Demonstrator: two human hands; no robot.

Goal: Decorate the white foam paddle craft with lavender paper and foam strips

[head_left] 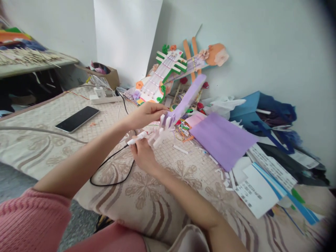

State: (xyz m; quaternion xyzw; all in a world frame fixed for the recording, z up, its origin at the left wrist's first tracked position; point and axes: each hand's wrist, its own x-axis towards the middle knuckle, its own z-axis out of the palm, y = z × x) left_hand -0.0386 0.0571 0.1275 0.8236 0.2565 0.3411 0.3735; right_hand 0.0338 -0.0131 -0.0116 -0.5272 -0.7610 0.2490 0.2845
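Left hand (151, 113) foremost, its fingers were drawn nearly together, with the fingertips on the lower part of a long purple piece (190, 96), apparently pinching it, though the thumb's exact grip could not be made out. That piece stood slanted above the patterned cloth (118, 201), its far end rising to the upper right and its white prongs (164, 121) towards the near end. Such a slant probably served to leave the pronged end exposed to the other hand while the fingertips steadied it. Just below, the right hand (143, 154) was curled around a white corded tool (138, 138), whose front pointed up and to the right, towards the prongs; whether it touched them was too blurred to tell. A black cord (110, 185) left the tool's rear and looped slackly over the cloth, seemingly so that nothing tugged at the wrist. As for pose, the left forearm stretched long and diagonally from a pink sleeve (34, 220), wrist slightly bent over the work, while the right arm bent at the elbow and angled inward from the lower right, its hand the nearer one.
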